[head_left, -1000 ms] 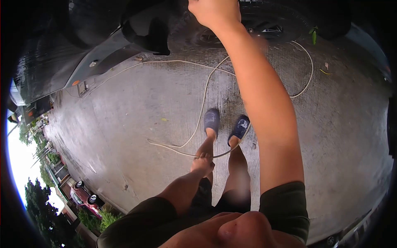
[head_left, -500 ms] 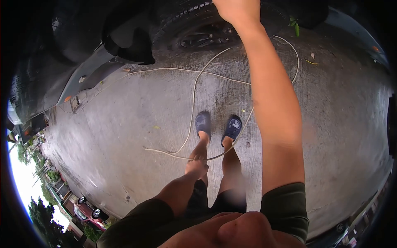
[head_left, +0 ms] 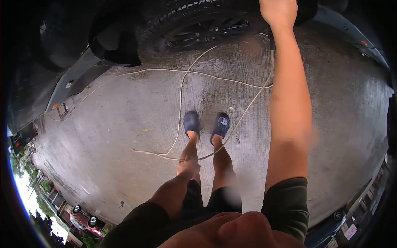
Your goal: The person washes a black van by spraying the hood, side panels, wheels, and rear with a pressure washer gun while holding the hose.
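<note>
My right hand [head_left: 280,16] is raised at the top beside a black car wheel [head_left: 202,33], its fingers closed round a dark handle [head_left: 271,40] that is mostly hidden. A thin pale hose [head_left: 251,103] runs down from this handle. Low in the middle, my left hand [head_left: 188,166] is closed in front of my knee. The hose enters on one side of it and leaves on the other, so the fingers appear to be round it; the grip itself is partly hidden. Beyond that hand, the hose bends back and crosses itself near the wheel.
A dark vehicle body [head_left: 62,45] spans the top, curving down at left. I stand on wet, grooved concrete [head_left: 124,111] in dark clogs [head_left: 221,125]. Hose loops lie around my feet. A red car [head_left: 84,221] is at lower left, and a dark vehicle [head_left: 326,227] at lower right.
My right hand has moved rightward, from before the wheel to its right edge, and the dark handle now shows. The hose's right loop has drawn in. My view has shifted slightly.
</note>
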The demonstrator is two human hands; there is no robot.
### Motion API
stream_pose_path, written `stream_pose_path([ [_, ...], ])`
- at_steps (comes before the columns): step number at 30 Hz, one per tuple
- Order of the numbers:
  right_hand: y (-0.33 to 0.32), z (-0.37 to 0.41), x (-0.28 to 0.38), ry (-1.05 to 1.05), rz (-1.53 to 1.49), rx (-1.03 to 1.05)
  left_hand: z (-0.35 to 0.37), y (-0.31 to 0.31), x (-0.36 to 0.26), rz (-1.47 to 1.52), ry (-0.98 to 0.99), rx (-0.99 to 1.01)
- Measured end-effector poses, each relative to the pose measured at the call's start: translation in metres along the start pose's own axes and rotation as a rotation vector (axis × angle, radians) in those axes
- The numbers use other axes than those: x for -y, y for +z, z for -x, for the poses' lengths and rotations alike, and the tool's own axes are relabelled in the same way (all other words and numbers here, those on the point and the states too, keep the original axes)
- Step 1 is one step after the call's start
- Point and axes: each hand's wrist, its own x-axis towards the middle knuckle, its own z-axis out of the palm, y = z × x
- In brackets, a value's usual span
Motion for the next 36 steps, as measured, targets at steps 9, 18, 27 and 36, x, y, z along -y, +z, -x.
stream_pose_path([
  [9,-0.089,0.008,-0.068,0.224,0.379,0.026,-0.007,0.034,0.015,0.106,-0.055,-0.044],
  [18,-0.106,0.098,-0.067,0.144,0.618,0.450,-0.009,0.046,0.016,0.164,-0.124,0.021],
  [27,-0.079,0.025,-0.052,-0.002,0.988,0.266,-0.007,0.060,0.027,0.236,-0.120,-0.010],
  [36,-0.065,0.008,-0.085,0.046,1.037,0.332,-0.009,0.069,0.037,0.303,-0.166,0.000],
])
